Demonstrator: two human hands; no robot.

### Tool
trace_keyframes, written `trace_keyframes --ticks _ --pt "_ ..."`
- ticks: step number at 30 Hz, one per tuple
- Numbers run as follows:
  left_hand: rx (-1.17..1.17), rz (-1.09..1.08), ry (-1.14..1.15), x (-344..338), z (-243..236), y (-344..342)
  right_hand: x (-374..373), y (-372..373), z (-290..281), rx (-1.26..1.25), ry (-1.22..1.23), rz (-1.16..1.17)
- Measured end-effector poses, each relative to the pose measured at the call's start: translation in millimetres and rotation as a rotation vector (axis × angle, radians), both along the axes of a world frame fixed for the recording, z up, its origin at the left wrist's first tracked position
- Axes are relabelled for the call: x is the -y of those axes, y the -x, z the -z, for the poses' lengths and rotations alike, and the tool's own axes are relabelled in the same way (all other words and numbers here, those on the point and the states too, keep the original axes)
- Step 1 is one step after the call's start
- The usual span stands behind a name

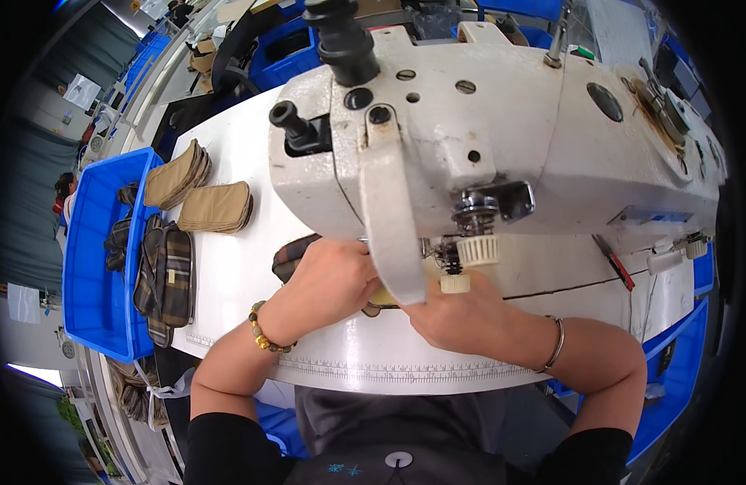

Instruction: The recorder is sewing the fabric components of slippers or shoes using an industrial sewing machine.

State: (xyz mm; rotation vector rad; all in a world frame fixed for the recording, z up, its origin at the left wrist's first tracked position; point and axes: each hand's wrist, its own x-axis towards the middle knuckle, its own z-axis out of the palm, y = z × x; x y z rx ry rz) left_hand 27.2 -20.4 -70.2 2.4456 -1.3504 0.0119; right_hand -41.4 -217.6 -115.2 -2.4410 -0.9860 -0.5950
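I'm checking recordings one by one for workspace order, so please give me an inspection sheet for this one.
Surface: white tabletop, ruler markings along its front edge.
Job's things: sewing machine; dark plaid piece beside the left grip.
Clutter: two tan fabric stacks; blue bin at left, plaid pieces at its rim; red-handled tool at right.
Grips: left and right grip at the machine head, fingertips partly hidden, closure unclear.
Cables: nothing seen for certain.
Surroundings: dark curtains, more blue bins, another person at far left.
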Motion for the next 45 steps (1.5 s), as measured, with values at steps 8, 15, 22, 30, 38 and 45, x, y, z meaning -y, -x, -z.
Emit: trace_keyframes --ticks 8,15,22,30,38,45 --pt "-0.061 -0.025 0.120 4.2 -3.6 1.8 -0.6 0.3 6.2 0.041 -0.018 -0.014" --pt "-0.033 -0.082 0.031 7.1 -6.6 2.2 0.2 -2.1 8.3 0.076 0.070 0.082" --pt "-0.118 -0.052 0.064 4.7 -10.4 0.9 2.2 -2.7 5.5 0.051 0.029 0.077" --pt "-0.288 -0.122 0.004 0.1 -12.6 0.3 1.2 -0.2 3.3 0.047 0.076 0.078" --pt "-0.201 -0.085 -0.040 -6.5 -7.1 -4.7 0.3 0.7 -1.2 -0.018 0.028 0.039" --pt "-0.101 0.000 0.099 1.6 -3.8 -4.0 1.2 -0.1 1.6 -0.038 0.022 -0.002"
